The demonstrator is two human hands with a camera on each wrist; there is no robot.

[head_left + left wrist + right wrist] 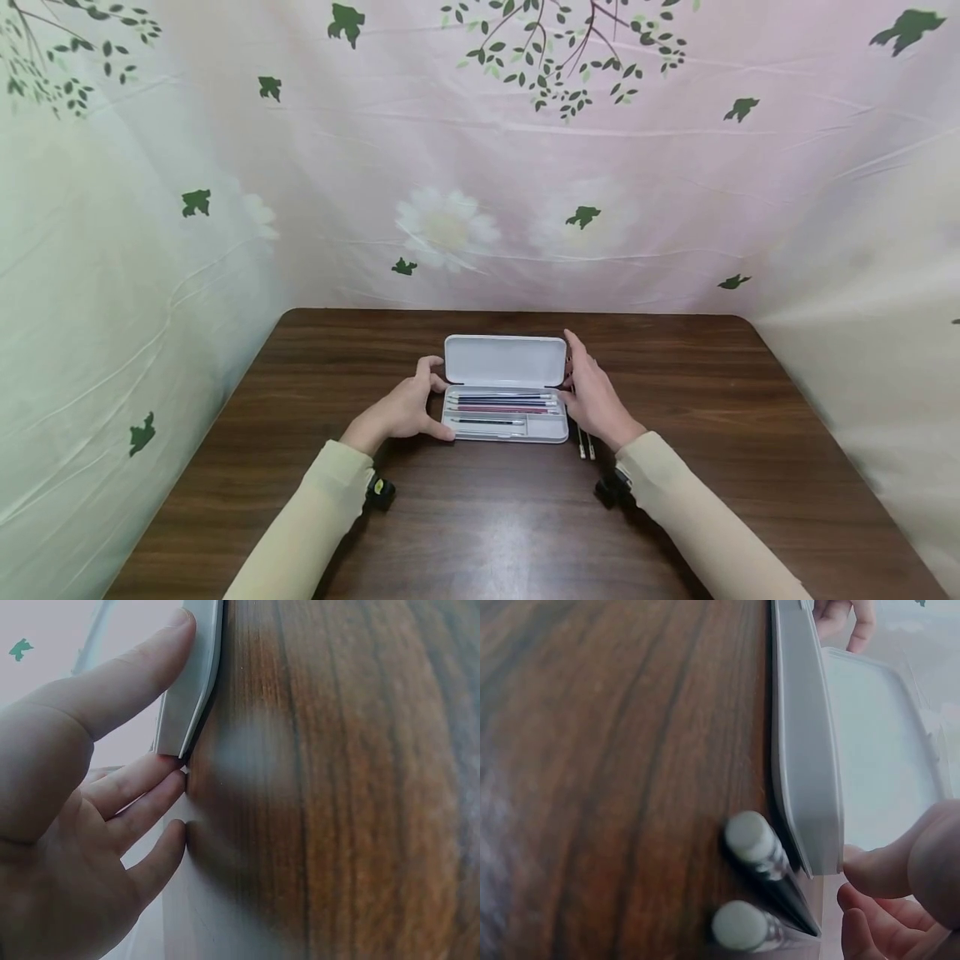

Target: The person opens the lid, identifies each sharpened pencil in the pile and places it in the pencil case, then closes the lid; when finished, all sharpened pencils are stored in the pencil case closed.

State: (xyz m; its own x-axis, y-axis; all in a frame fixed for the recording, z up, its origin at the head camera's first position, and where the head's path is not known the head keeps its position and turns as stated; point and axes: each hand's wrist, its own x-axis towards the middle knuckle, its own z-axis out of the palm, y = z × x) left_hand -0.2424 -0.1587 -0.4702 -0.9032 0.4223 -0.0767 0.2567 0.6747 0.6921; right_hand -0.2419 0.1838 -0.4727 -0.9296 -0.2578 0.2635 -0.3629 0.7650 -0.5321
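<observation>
A white pencil case (547, 429) lies with its lid (506, 360) raised at the back; several pencils (504, 409) are in its compartments. My left hand (405, 406) grips the left end, thumb at the front corner and fingers toward the back. In the left wrist view, the thumb (142, 671) presses the case's front wall (196, 682). My right hand (597, 400) is at the other end, thumb touching the rim by the hinge and forefinger stretched up along the lid's side. Two pencils with white erasers (750, 836) lie beside that end, partly under the right hand.
The brown wood-grain table (480, 517) has rounded far corners. Behind it and at both sides hangs a pale cloth (337, 167) printed with leaves, birds and flowers.
</observation>
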